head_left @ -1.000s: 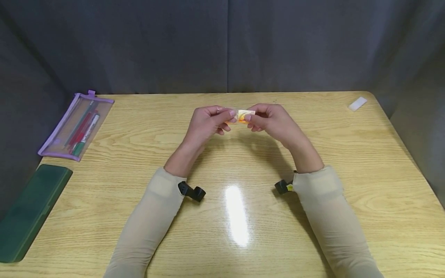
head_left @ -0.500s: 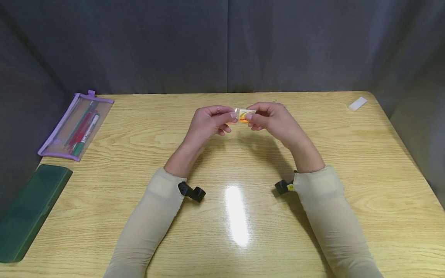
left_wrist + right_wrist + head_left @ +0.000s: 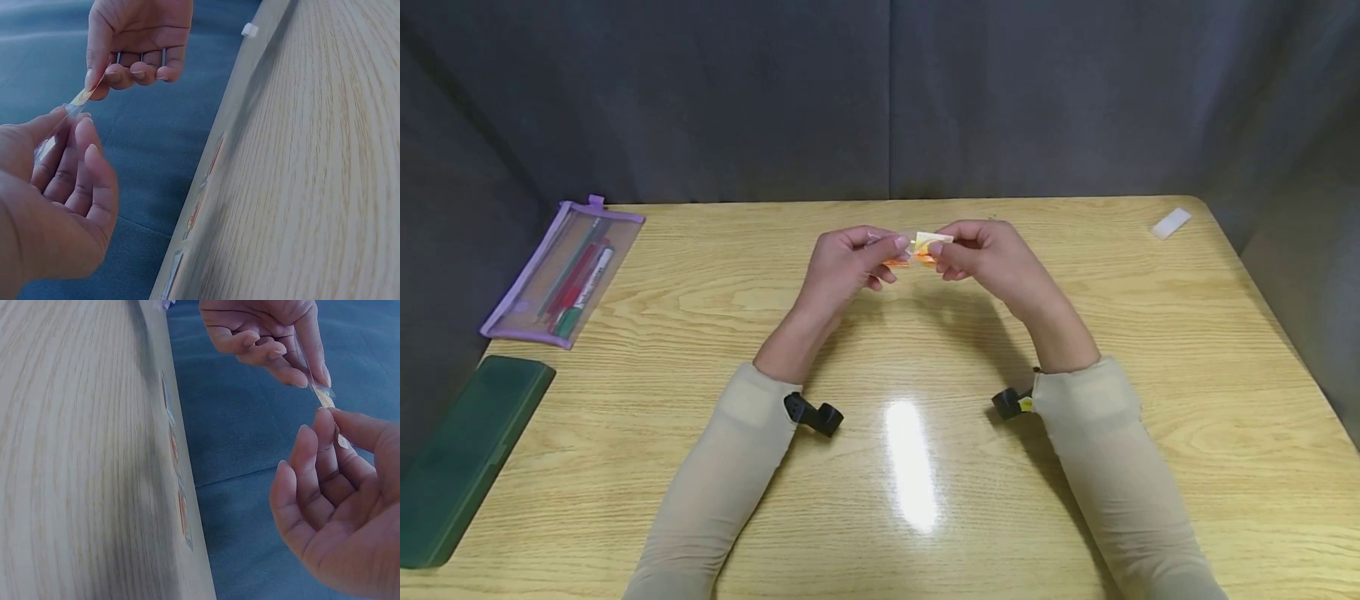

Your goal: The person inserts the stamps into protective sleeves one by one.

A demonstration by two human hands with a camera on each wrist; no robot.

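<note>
My left hand pinches a small clear plastic sleeve with orange colouring between thumb and fingers. Opposite it, my right hand pinches a small white, yellow and orange printed card by thumb and index finger. Both hands are raised over the far middle of the table. From the right wrist view, the card runs from the right fingertips up to the plastic at the left fingertips. Fingers hide much of both pieces; I cannot tell how far the card sits inside the plastic.
On the wooden table, a purple-trimmed mesh pouch with pens lies at left, above a dark green case. A white block lies far right. The left wrist view shows several flat printed pieces along the table's edge.
Both hands keep almost the same place. The card has tilted slightly in the right fingers, and a little more clear plastic and orange shows at the left hand.
</note>
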